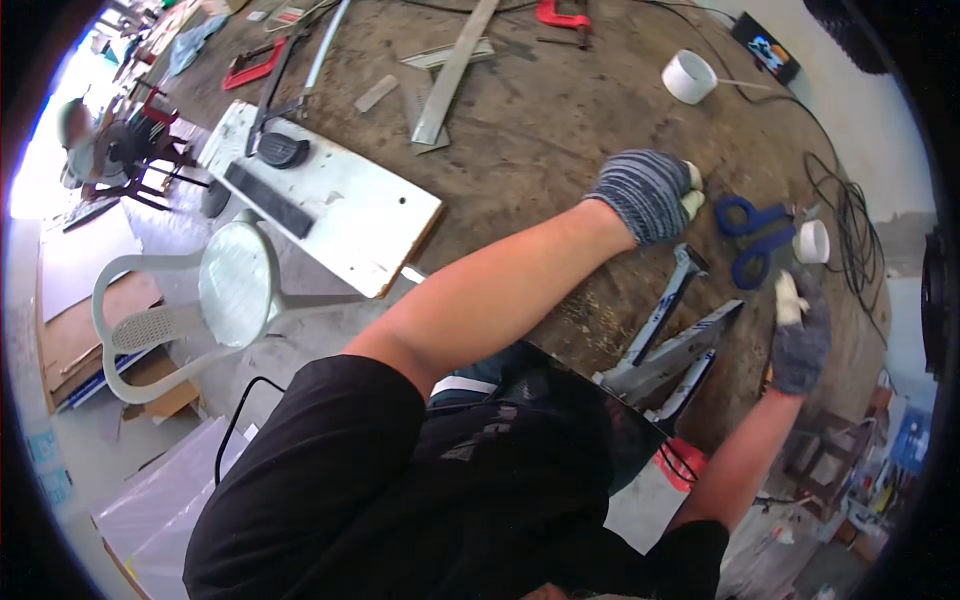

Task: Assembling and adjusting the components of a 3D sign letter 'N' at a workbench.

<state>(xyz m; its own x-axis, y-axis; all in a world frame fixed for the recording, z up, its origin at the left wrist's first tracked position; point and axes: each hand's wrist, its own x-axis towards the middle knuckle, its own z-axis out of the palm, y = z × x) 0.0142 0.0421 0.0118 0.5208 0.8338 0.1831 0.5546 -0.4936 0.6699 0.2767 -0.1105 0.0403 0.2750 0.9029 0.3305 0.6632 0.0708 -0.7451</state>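
My left hand [648, 197], in a grey striped knit glove with pale fingertips, is above the workbench [540, 130]. Its fingers are curled, and whatever they may hold is hidden. Just right of it lie blue-handled scissors [750, 240], their loops toward my left hand. My right hand [802, 340], in a similar grey glove, is at the bench's right side below a white tape roll [812, 242]. The fingers there look stretched forward, with the pale thumb apart and nothing visibly held. Between my forearms, long grey metal brackets [665, 345] lie near the bench edge.
A larger white roll [688, 77], red clamps [565, 15] and metal strips [455, 75] lie farther back. Black cable [850, 215] coils at right. A white board [340, 200] juts out at left above a pale plastic chair [235, 285]. Another person [85, 145] sits far left.
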